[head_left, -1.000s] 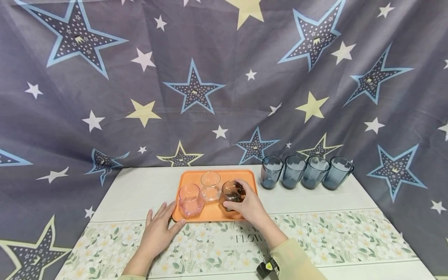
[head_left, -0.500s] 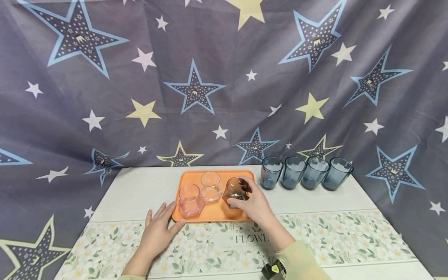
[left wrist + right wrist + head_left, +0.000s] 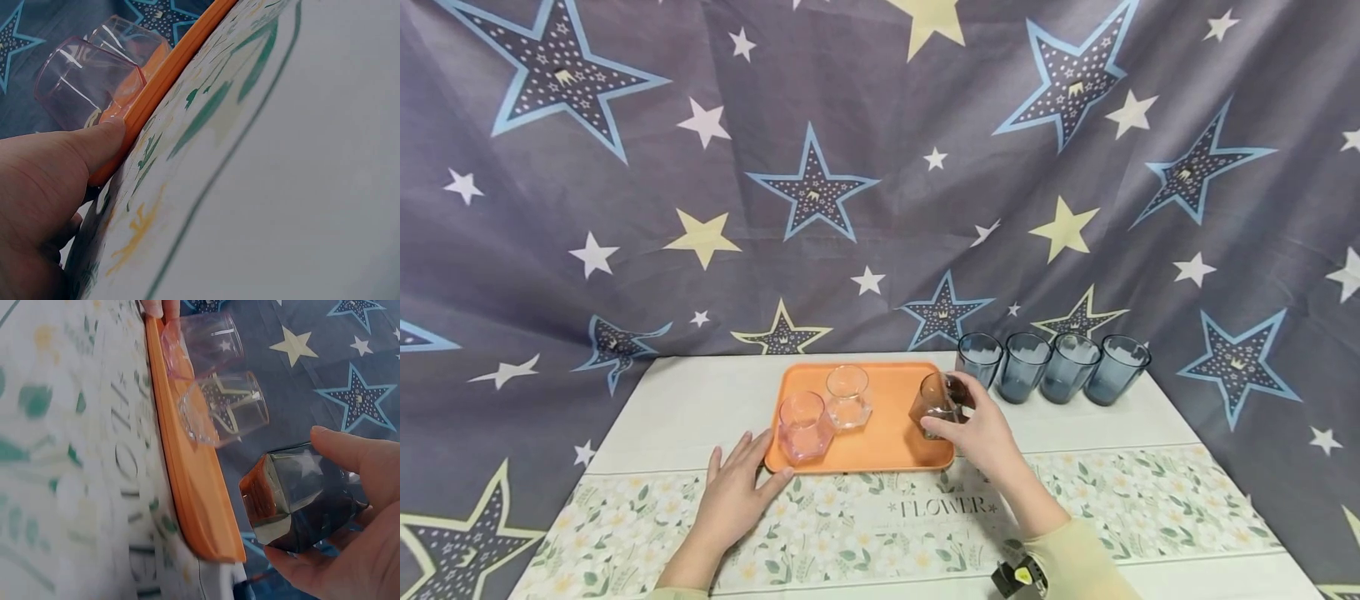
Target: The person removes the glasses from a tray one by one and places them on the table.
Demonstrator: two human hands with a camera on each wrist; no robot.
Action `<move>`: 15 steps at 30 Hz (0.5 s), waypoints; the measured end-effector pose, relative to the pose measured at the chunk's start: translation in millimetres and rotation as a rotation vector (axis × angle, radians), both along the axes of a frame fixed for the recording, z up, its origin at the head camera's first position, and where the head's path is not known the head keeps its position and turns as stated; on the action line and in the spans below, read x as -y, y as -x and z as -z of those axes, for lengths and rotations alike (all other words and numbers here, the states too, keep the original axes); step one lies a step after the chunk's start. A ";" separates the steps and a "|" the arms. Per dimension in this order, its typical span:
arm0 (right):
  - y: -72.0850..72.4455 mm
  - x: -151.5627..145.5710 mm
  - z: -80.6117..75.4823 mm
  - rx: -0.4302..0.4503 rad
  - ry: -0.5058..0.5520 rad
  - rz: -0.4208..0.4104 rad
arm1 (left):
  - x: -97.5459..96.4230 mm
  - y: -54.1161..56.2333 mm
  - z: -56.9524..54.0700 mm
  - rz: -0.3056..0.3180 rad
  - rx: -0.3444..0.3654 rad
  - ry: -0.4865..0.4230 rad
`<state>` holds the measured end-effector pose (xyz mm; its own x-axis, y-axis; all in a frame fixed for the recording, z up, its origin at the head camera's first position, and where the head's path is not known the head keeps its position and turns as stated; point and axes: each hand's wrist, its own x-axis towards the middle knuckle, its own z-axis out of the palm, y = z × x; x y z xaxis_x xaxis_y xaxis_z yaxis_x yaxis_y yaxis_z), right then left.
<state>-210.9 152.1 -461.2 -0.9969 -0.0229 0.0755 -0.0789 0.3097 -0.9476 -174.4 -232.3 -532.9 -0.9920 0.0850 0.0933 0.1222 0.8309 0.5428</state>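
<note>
My right hand point(image 3: 983, 429) holds a brown hexagonal-based glass point(image 3: 937, 404) by its side, thumb in front and fingers behind. In the right wrist view the brown glass point(image 3: 294, 494) hangs above the right end of the orange tray point(image 3: 181, 481). My left hand point(image 3: 733, 487) rests at the near left corner of the tray point(image 3: 887, 425), fingers fairly straight. The left wrist view has its thumb point(image 3: 103, 140) pressed on the tray's rim point(image 3: 165, 84). A pink glass point(image 3: 805, 429) and a clear glass point(image 3: 848, 400) stand upright on the tray's left half.
Several blue-grey tumblers point(image 3: 1060, 369) stand in a row behind and to the right of the tray; the leftmost is partly hidden by my right hand. A floral runner point(image 3: 850, 525) crosses the white table point(image 3: 700, 408). A star-patterned curtain point(image 3: 865, 167) hangs behind.
My right hand has lifted the brown glass and moved it right, away from the clear glass to over the tray's right end. The left hand and the other glasses stay put.
</note>
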 end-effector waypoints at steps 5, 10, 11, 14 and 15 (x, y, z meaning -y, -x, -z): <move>-2.0 -16.8 -0.1 0.010 -0.019 0.022 | -0.6 -0.3 -0.1 -0.001 0.006 -0.004; -1.7 -34.1 2.6 0.032 -0.054 0.047 | -0.5 -0.9 -2.5 0.000 0.010 -0.002; -1.3 -37.8 3.7 0.035 -0.055 0.047 | -0.5 -0.9 -3.0 0.000 0.014 -0.001; -0.7 -48.2 6.6 0.039 -0.061 0.044 | -0.3 -0.6 -3.0 0.001 0.014 -0.002; -0.4 -50.6 7.3 0.041 -0.064 0.045 | -0.4 -0.7 -3.0 0.001 0.014 -0.005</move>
<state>-210.5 202.7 -468.5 -0.9992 0.0186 0.0345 -0.0252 0.3719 -0.9279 -173.8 -231.9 -529.9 -0.9932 0.0850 0.0797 0.1150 0.8281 0.5486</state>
